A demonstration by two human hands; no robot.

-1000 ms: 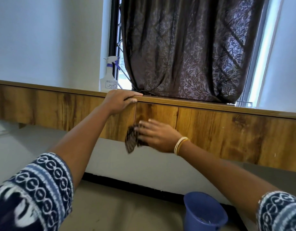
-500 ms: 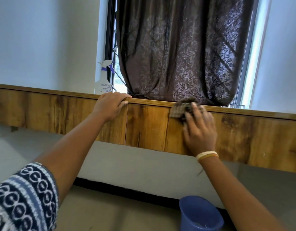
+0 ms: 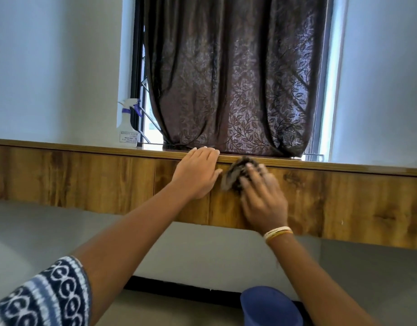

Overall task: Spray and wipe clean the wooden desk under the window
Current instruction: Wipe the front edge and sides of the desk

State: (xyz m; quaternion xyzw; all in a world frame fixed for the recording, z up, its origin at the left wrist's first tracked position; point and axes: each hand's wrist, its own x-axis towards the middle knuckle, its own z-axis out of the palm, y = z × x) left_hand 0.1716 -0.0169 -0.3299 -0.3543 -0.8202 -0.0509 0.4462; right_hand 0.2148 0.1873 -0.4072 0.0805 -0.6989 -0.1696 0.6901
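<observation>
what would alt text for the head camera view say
A person's right hand presses a dark cloth against the wooden desk front under a curtained window, while the left hand rests on the desk's top edge. A spray bottle stands on the desk at left; a blue bucket sits below.

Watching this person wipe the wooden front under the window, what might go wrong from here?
1. The right hand rubs the cloth right beside the left hand resting on the desk edge; a wide stroke may bump it.
2. Wiping upward over the edge could snag the curtain hem resting on top.
3. The blue bucket stands on the floor below the right arm; a step might tip it.
</observation>
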